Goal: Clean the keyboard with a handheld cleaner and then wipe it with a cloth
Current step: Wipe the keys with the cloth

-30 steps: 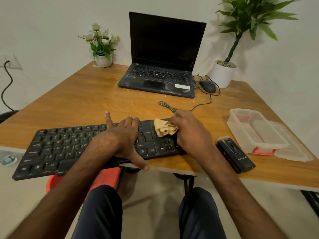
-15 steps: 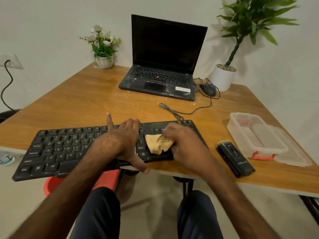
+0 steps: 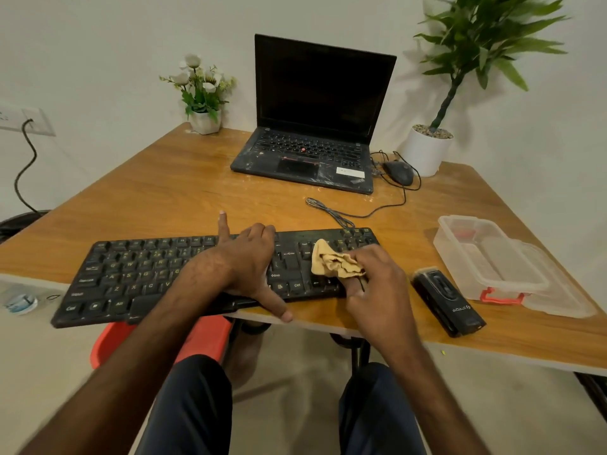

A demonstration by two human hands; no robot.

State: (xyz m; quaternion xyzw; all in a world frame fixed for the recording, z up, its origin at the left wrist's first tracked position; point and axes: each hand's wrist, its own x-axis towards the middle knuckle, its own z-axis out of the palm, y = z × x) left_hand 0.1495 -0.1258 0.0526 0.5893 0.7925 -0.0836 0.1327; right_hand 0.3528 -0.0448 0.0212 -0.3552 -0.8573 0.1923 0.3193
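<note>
Wooden desk (image 3: 197, 192), near edge: keyboard (image 3: 131, 274) middle keys hidden under the left hand (image 3: 243, 267).
It lies spread, pressing down; right hand (image 3: 377, 280) clutches bunched cloth (image 3: 331, 261) on right-end keys, fingertips buried.

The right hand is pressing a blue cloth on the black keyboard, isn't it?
Not quite: the cloth is tan, not blue, as the head view shows. The right hand does press it on the black keyboard.

Bare hands (image 3: 249, 261), bare forearms (image 3: 138, 336), dark navy trousers (image 3: 193, 408)
</note>
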